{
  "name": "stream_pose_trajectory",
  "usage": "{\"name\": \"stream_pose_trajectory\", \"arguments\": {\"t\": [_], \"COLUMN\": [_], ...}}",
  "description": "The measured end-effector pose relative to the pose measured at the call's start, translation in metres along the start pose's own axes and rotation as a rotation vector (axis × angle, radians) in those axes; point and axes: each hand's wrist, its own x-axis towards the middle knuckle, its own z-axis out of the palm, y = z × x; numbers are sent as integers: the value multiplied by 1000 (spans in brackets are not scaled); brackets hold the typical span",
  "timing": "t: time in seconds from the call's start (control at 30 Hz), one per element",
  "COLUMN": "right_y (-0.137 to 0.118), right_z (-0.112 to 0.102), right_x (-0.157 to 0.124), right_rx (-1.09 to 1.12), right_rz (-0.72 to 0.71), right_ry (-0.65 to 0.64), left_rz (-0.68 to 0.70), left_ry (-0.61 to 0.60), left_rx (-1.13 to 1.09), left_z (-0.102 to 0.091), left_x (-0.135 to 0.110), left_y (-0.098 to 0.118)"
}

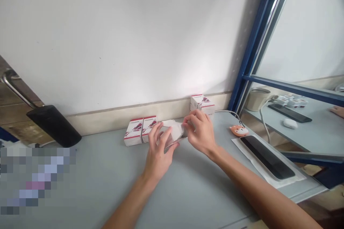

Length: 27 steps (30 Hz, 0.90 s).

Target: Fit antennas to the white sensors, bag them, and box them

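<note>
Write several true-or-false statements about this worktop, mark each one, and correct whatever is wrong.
1. The left hand holds a whitish item. True.
2. The right hand rests on the black pad at the far left. False: its fingertips are at the edge of the whitish item.
3. The phone lies on a white sheet. True.
4. The banded boxes sit to the right of the orange animal-faced item. False: they sit to its left.
5. A dark band crosses the banded boxes. True.
</note>
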Motion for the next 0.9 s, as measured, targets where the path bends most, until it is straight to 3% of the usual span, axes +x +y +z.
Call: {"name": "stream_pose_trajectory", "arguments": {"t": [0.1,0.2,0.33,0.47,0.57,0.63,0.77,0.9], "right_y": [-2,-2,14,46,64,69,68,66], "right_z": [-7,-13,-26,-40,-44,-43,-39,-35], "right_x": [0,2,16,33,37,36,32,30], "right_rx": [-14,133,375,423,433,400,360,366], "right_rz": [-56,-34,120,309,358,364,389,407], "right_ry": [102,237,536,853,935,958,920,862], "left_rz": [90,205,214,263,292,178,122,89], "left_ry": [60,91,94,68,-128,-361,-533,-636], "left_rx": [28,90,166,192,196,224,207,168], "left_z": [0,-5,-20,-25,-9,9,46,58], "left_x": [4,7,8,20,47,68,94,89], "left_y": [5,2,-11,-22,-27,-30,-38,-47]}}
